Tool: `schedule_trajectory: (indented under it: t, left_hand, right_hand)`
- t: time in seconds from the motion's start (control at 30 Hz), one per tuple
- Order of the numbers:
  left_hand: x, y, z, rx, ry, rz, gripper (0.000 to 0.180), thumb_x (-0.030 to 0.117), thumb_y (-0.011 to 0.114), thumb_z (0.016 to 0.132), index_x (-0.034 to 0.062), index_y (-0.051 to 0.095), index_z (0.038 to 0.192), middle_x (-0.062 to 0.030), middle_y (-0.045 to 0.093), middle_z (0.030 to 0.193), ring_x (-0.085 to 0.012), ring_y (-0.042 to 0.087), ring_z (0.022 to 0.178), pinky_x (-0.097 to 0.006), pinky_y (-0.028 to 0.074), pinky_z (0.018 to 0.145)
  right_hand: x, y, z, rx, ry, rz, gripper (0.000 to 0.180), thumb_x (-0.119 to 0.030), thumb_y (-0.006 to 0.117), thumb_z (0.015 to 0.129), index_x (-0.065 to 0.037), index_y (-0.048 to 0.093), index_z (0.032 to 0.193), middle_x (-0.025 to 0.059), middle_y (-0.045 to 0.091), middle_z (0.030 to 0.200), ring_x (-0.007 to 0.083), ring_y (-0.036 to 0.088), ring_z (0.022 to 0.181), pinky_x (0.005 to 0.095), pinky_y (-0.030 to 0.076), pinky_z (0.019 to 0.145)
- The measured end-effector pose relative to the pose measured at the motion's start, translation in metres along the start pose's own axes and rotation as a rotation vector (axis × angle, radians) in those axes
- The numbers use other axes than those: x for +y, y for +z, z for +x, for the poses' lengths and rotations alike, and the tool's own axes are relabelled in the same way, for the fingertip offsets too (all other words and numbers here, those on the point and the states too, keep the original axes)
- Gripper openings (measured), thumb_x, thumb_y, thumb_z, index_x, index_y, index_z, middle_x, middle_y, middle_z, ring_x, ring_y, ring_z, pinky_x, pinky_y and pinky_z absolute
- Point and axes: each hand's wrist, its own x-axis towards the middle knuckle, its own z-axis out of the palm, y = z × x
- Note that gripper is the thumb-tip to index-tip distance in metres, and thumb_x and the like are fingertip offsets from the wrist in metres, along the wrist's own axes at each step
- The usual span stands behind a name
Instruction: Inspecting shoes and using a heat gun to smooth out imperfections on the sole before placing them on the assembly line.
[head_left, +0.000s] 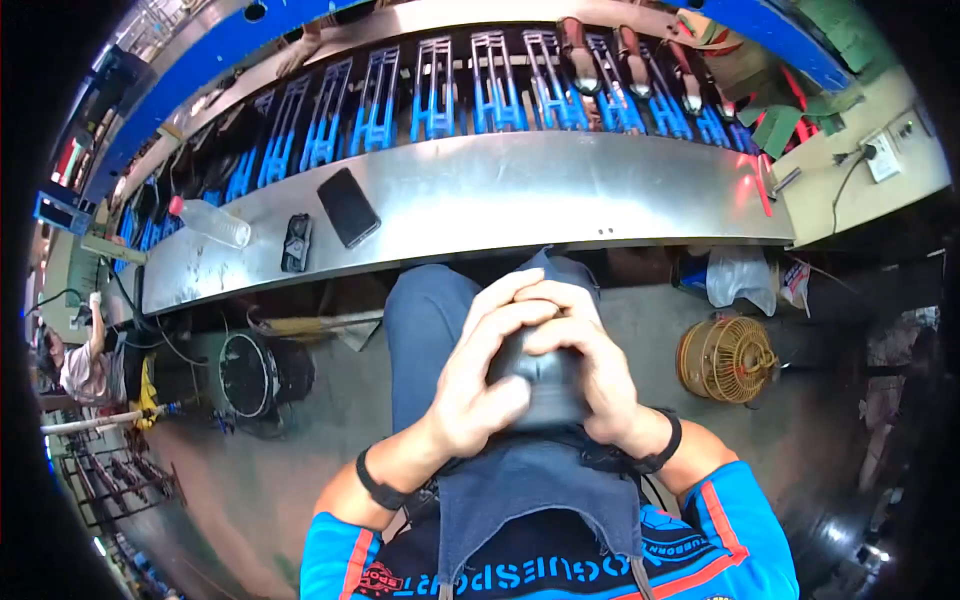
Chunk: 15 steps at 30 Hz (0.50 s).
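Both hands are wrapped round a black, rounded, shoe-like item [545, 385] above my lap; it is smeared by motion and largely covered, so its exact kind does not show. My left hand [485, 370] grips its left side, thumb lying across the front. On the other side, my right hand [600, 375] has its fingers bent over the top. The fingers of the two hands meet and overlap at the far end. A dark band circles each wrist. Beneath the item lies my dark blue apron [540, 490].
Ahead runs a metal bench [480, 195] with a clear bottle [210, 222], a small black device [296, 243] and a black phone [348, 207]. Behind it stand several blue racks [435, 95], with shoes [632, 65] at the right. A yellow fan [727, 360] and a black bin [248, 375] are on the floor. Another person [85, 365] is far left.
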Motion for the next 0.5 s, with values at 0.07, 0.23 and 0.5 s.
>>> schedule_trajectory:
  t: [0.07, 0.23, 0.5]
  left_hand:
    - [0.033, -0.004, 0.001, -0.088, 0.377, -0.086, 0.077, 0.06, 0.057, 0.092, -0.001, 0.05, 0.138, -0.0252, 0.041, 0.148, -0.0384, 0.041, 0.138, -0.048, 0.028, 0.116]
    - [0.061, -0.023, 0.056, 0.515, -0.142, -0.376, 0.078, 0.037, 0.06, 0.099, 0.001, 0.02, 0.155, -0.0233, 0.047, 0.142, -0.0318, 0.048, 0.134, -0.046, 0.039, 0.112]
    - [-0.046, 0.008, -0.022, 0.412, -0.112, -0.011, 0.085, 0.032, 0.075, 0.09, -0.0027, 0.027, 0.151, -0.0169, 0.052, 0.135, -0.0249, 0.053, 0.125, -0.037, 0.042, 0.107]
  right_hand:
    - [-0.027, -0.001, 0.017, -0.028, -0.383, 0.23, 0.066, -0.061, 0.039, 0.099, -0.002, 0.061, 0.12, 0.0218, 0.046, 0.137, 0.0325, 0.046, 0.127, 0.0456, 0.034, 0.109]
    - [-0.046, -0.008, 0.094, 0.314, 0.28, 0.195, 0.062, -0.034, 0.054, 0.099, -0.002, 0.038, 0.15, 0.0176, 0.047, 0.145, 0.0314, 0.05, 0.129, 0.0406, 0.034, 0.113]
    - [0.031, 0.023, 0.011, 0.121, 0.175, -0.313, 0.049, -0.026, 0.056, 0.099, -0.006, 0.051, 0.143, 0.0177, 0.059, 0.133, 0.0356, 0.063, 0.116, 0.0391, 0.049, 0.099]
